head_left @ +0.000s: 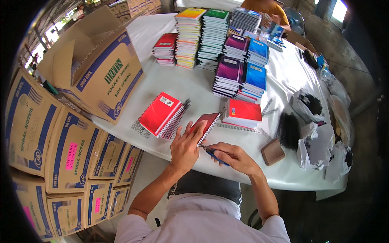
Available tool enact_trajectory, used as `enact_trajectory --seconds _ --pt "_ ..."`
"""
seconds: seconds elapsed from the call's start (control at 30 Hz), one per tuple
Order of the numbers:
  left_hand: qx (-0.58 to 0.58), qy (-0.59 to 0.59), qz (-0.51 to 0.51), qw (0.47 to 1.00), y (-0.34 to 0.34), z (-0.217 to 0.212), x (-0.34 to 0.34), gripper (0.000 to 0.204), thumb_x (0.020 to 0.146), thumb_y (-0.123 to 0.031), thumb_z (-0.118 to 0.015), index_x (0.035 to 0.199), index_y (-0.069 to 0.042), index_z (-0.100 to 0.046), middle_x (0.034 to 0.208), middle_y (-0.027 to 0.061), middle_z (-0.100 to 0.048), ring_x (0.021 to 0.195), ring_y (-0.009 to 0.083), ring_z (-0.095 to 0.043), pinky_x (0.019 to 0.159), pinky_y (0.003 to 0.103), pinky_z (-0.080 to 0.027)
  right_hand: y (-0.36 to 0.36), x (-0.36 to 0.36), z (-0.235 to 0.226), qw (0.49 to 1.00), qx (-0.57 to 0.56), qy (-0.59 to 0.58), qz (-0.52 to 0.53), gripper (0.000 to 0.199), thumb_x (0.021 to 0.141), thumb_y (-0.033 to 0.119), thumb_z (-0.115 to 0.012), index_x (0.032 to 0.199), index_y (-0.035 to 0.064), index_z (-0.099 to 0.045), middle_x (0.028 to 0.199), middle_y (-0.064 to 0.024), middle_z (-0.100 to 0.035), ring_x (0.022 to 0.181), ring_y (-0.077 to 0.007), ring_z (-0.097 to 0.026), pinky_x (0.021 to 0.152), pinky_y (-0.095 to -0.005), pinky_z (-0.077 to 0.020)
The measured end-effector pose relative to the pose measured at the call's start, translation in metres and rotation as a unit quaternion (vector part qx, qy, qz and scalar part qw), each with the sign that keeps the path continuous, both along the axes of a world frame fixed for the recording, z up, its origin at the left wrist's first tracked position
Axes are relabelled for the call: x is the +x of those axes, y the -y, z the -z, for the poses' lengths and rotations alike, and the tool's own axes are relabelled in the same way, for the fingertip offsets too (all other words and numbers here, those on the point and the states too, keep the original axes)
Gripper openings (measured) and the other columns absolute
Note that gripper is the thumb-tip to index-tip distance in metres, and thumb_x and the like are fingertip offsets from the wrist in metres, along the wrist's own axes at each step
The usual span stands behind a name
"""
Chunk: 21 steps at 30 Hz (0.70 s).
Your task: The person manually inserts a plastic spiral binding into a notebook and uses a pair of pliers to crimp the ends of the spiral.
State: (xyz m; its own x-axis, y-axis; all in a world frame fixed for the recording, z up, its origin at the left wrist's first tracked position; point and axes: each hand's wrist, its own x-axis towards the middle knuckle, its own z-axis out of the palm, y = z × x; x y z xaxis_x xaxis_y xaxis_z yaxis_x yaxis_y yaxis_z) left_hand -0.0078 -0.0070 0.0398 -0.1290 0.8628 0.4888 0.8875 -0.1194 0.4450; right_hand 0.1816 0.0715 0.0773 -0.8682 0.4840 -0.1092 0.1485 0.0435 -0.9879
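A red spiral notebook [206, 121] is tilted up at the table's near edge, held by my left hand [187, 146] with the fingers across its cover. My right hand [237, 157] grips pliers with dark blue handles [216, 155]. Their jaws meet the near end of the notebook's wire coil [210, 128]; whether they are closed on the wire is too small to tell. Left of my left hand lies a stack of red notebooks [161, 114] with loose coils sticking out around it. Beyond my right hand sits another red stack [244, 111], coils beside it.
Tall stacks of yellow [189, 38], green [214, 38], purple [228, 73] and blue notebooks [254, 79] stand farther back. Cardboard cartons [95, 77] crowd the left. At right are a small brown box [272, 152], black coils [288, 130] and plastic bags [310, 105]. A person [269, 10] sits across the table.
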Motion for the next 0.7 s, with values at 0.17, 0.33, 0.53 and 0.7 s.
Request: enact_trajectory --seconds 0.17,0.33,0.53,0.7 --pt "0.04 -0.12 -0.045 0.991 0.002 -0.048 -0.063 0.069 0.08 -0.016 -0.072 0.144 -0.018 -0.047 0.144 0.0027 -0.051 0.136 0.0357 -0.042 0.11 0.057 -0.029 -0.012 0.013 0.014 0.953 0.288 0.055 0.079 0.029 0.093 0.014 -0.062 0.121 0.0045 -0.063 0.098 -0.0149 -0.059 0.084 -0.0286 -0.058 0.077 -0.0366 -0.0494" --pt "-0.238 -0.161 -0.006 0.958 0.018 -0.04 -0.13 0.088 0.068 -0.043 -0.078 0.148 -0.029 -0.042 0.153 0.0012 -0.04 0.145 0.0397 -0.023 0.113 0.062 -0.019 -0.024 0.03 0.049 0.866 0.483 0.097 0.088 0.029 0.088 0.013 -0.067 0.115 0.0055 -0.066 0.111 -0.0143 -0.059 0.1 -0.033 -0.058 0.088 -0.0425 -0.048" --pt "-0.103 -0.158 0.013 0.982 0.015 -0.065 -0.104 0.089 0.067 -0.046 -0.076 0.147 -0.026 -0.043 0.157 0.0037 -0.033 0.146 0.0445 -0.016 0.112 0.066 -0.018 -0.081 0.015 0.018 0.833 0.535 0.1 0.098 0.038 0.078 0.004 -0.073 0.115 0.0101 -0.068 0.124 -0.0123 -0.056 0.117 -0.0316 -0.052 0.103 -0.0437 -0.0419" --pt "-0.029 -0.143 0.157 0.977 -0.019 -0.013 -0.027 0.068 0.079 -0.038 -0.073 0.141 -0.024 -0.052 0.156 0.0005 -0.036 0.146 0.0422 -0.018 0.114 0.063 -0.015 -0.142 -0.007 0.028 0.803 0.571 0.171 -0.022 0.044 0.072 0.003 -0.077 0.114 0.0152 -0.07 0.127 -0.0107 -0.055 0.119 -0.0312 -0.052 0.102 -0.0425 -0.0445"
